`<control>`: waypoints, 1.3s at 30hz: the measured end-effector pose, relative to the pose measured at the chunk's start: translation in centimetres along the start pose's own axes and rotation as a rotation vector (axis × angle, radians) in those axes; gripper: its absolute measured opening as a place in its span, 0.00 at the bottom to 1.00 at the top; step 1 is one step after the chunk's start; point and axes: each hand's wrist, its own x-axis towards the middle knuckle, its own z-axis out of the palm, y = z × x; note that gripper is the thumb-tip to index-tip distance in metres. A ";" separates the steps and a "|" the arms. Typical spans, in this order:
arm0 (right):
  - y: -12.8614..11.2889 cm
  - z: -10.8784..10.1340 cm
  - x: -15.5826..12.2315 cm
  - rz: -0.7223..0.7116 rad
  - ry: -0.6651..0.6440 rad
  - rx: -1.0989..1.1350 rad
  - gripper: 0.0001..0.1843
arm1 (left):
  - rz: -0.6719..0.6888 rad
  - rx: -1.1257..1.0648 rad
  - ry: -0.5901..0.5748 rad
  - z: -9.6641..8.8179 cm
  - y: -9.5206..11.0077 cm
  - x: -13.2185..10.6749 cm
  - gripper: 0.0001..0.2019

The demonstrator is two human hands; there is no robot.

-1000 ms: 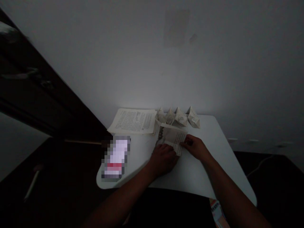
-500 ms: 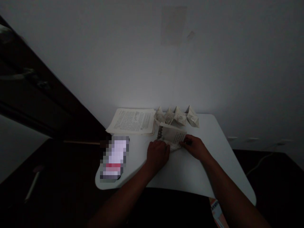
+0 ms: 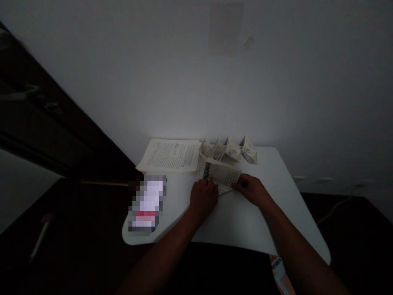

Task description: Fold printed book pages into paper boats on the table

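Note:
A partly folded sheet of printed paper (image 3: 222, 174) lies on the white table, its upper flap raised. My left hand (image 3: 204, 196) presses on its lower left part with curled fingers, which hide that corner. At the right edge, my right hand (image 3: 250, 188) pinches the paper between thumb and fingers. Just behind it, several folded paper shapes (image 3: 232, 150) stand in a row, made from similar printed pages.
A stack of printed pages (image 3: 172, 155) lies at the table's back left. In front of it is a phone (image 3: 150, 200) with a blurred screen. The white table (image 3: 233, 225) stands against a wall (image 3: 172, 82); a dark door (image 3: 37, 110) is at left.
My left hand's fingers have shifted slightly on the paper, showing a little more of its lower edge. My right hand keeps its pinch; the view has tilted slightly.

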 end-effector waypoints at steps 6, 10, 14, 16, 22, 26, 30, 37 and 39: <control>0.1 0.1 -0.1 0.001 -0.007 0.033 0.12 | 0.001 -0.010 -0.009 0.3 -0.1 0.1 0.10; 0.3 0.2 -0.1 0.009 0.004 0.006 0.12 | 0.004 -0.017 -0.011 0.2 0.0 0.1 0.09; 0.4 0.2 -0.1 -0.005 0.010 0.006 0.12 | 0.000 -0.019 -0.015 0.0 0.0 0.2 0.08; 0.2 0.1 -0.1 -0.008 0.010 0.005 0.12 | -0.005 -0.022 -0.015 0.0 0.0 0.3 0.08; -0.1 0.0 -0.1 -0.001 0.006 -0.014 0.11 | -0.025 -0.017 -0.016 0.1 0.0 0.2 0.08; 0.1 0.2 -0.1 -0.013 0.015 -0.049 0.11 | -0.050 -0.038 0.016 -0.1 0.0 0.2 0.07; 0.1 0.2 -0.1 -0.015 0.018 -0.049 0.11 | -0.069 -0.037 0.031 -0.3 -0.1 0.2 0.08; -0.2 0.2 -0.1 0.002 0.028 -0.063 0.11 | -0.112 -0.002 -0.010 -0.2 0.1 0.1 0.09; -0.2 0.2 -0.2 -0.002 0.032 -0.055 0.11 | -0.116 0.007 -0.015 -0.3 0.1 0.1 0.09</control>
